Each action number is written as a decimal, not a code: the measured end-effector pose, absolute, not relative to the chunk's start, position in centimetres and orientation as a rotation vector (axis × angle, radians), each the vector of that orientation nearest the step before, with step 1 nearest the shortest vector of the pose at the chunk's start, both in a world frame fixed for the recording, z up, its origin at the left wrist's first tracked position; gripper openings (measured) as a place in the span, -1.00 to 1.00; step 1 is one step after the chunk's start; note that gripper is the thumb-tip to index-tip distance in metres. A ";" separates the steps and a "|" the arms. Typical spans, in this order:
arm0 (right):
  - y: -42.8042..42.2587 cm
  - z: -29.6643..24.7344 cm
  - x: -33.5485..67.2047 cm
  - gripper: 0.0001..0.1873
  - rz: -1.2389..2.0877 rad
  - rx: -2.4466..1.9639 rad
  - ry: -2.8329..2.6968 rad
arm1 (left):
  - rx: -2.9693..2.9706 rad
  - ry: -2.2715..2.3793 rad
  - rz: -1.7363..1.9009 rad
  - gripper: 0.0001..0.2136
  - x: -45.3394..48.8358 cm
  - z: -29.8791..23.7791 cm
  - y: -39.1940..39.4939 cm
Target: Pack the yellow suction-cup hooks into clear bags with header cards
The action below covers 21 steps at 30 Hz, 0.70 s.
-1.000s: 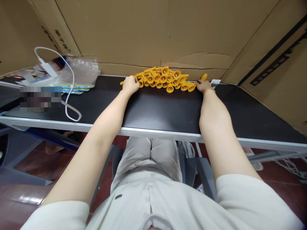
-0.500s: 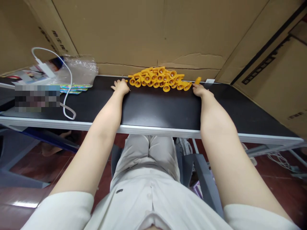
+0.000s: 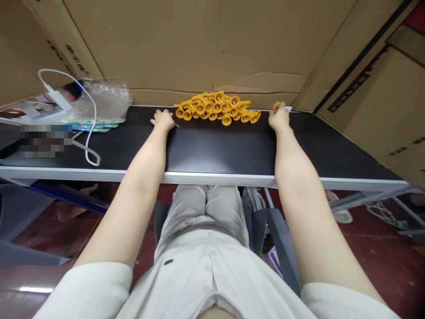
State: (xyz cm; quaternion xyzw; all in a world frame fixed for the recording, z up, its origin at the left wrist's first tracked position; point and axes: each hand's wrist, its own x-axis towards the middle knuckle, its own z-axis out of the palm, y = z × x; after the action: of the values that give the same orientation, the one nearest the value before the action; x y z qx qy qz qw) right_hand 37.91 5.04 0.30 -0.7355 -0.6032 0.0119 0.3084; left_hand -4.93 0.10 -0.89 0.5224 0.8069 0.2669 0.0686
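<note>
Compared with a second back, seeing both hands off the heap of orange funnel-shaped pieces (image 3: 217, 108), with the left hand (image 3: 162, 119) slid out leftward and the right hand (image 3: 280, 117) shifted further right, toward the back edge. Looks a bit tighter too, that heap, bunched against the cardboard wall (image 3: 186, 44) at the far side of the black surface (image 3: 215, 146). Guessing it's pushed back there so the cardboard works as a backstop and nothing rolls off.

Finding the left hand palm down just beside the heap's left end, fingers loosely spread, holding nothing as far as can be told. Probably parked there as a fence on that side. Can also make out a tiny metal-looking bit (image 3: 177, 126) right next to it, too small to name.

Over on the other side, seeing the right hand with fingers bunched over a lone orange piece (image 3: 275, 105), near the heap's right end but apart from it, only the tip poking out. Reads as a pinch on a stray, likely one that got away from the rest.

Off to the left, well apart from all that: a white charger cable (image 3: 89, 124) looping past a clear plastic bag (image 3: 106, 95) and some colourful packets (image 3: 96, 125). Shoved to the side, presumably to stay out of the way of the arms.
</note>
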 end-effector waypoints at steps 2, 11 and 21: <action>5.3 0.6 37.7 -0.59 0.005 -1.878 -1.607 | 1.582 2.448 0.793 -0.47 -4.8 -0.8 -0.1; 3.6 3.8 33.8 -0.58 -0.069 -1.498 -1.739 | 1.466 2.391 1.108 -0.50 -5.1 -0.8 0.0; 4.7 3.1 29.2 -0.56 0.098 -1.050 -1.971 | 1.719 2.103 1.524 -0.71 -4.5 -0.7 2.6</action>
State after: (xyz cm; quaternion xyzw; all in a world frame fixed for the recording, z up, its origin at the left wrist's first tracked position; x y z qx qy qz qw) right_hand 29.18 4.67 3.13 -0.4222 -0.7926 0.0396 0.4380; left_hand -4.52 2.64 -0.71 0.5518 0.6753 0.4892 0.0135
